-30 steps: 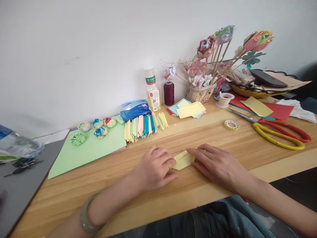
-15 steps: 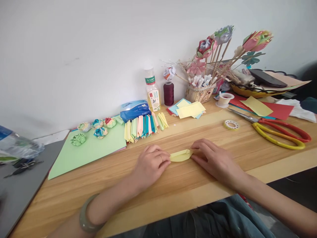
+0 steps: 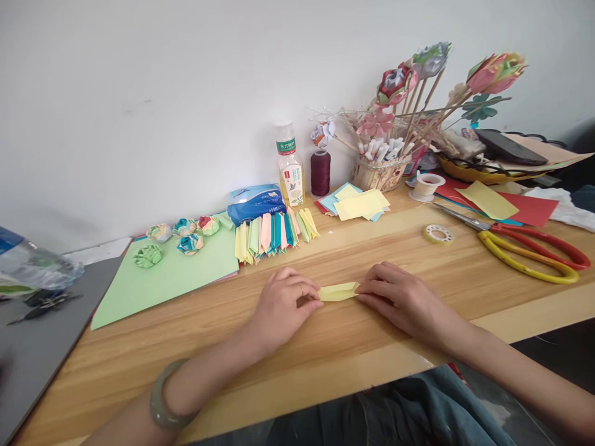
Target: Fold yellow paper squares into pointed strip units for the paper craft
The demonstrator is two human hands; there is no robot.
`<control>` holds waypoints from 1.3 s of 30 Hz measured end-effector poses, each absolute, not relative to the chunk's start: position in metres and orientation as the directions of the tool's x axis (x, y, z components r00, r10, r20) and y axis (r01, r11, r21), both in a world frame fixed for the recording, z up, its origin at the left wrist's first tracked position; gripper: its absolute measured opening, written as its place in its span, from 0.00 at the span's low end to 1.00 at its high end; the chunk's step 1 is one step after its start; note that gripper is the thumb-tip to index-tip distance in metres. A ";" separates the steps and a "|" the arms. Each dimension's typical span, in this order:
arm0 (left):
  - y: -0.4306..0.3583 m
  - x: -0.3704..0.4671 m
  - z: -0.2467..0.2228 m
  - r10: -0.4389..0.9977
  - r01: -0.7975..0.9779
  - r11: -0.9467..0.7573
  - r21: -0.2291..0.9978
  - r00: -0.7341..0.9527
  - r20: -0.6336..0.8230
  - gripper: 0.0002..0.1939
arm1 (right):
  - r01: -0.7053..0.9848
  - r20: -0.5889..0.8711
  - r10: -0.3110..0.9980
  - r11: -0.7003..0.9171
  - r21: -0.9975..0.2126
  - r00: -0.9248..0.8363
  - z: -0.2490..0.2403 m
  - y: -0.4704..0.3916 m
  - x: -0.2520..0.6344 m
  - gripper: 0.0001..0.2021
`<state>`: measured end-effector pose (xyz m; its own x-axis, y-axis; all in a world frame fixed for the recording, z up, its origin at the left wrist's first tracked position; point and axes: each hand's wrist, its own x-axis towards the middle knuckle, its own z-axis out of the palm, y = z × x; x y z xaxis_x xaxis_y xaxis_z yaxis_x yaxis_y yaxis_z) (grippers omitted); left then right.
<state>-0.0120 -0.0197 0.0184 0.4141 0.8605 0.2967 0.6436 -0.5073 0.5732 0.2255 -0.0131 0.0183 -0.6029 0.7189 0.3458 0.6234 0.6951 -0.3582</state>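
A folded strip of yellow paper (image 3: 338,292) lies low over the wooden table (image 3: 297,347) between my hands. My left hand (image 3: 287,306) pinches its left end, with a ring on one finger. At the other end, the fingertips of my right hand (image 3: 400,297) are closed on the paper. Fold lines run along the strip; its two ends are hidden by my fingers. Behind my left hand stands a row of folded paper pieces (image 3: 274,232) in yellow, green, pink and blue.
Paper rosettes (image 3: 189,243) sit on a green sheet (image 3: 186,285) at left. Behind are a tissue pack (image 3: 255,203), bottle (image 3: 292,167), thread spool (image 3: 320,173) and flower basket (image 3: 381,171). Paper slips (image 3: 362,204), a tape roll (image 3: 437,233) and large scissors (image 3: 525,248) lie to the right.
The yellow strip looks flatter and narrower than before, its raised edge folded down. Both hands keep their pinch at the ends. The camera view has shifted slightly.
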 end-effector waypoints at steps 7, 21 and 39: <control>-0.019 -0.008 0.019 0.930 0.634 -0.355 0.687 0.317 0.188 0.03 | 0.674 0.228 0.858 0.505 -0.539 -0.461 0.019 -0.013 0.220 0.09; -0.020 -0.001 0.026 0.964 0.700 -0.235 0.674 0.259 0.067 0.06 | 0.731 0.155 0.915 0.392 -0.559 -0.372 0.020 -0.014 0.211 0.08; -0.017 -0.002 0.020 0.940 0.761 -0.333 0.557 0.317 0.128 0.09 | 0.800 0.187 0.881 0.473 -0.370 -0.434 0.020 -0.012 0.211 0.03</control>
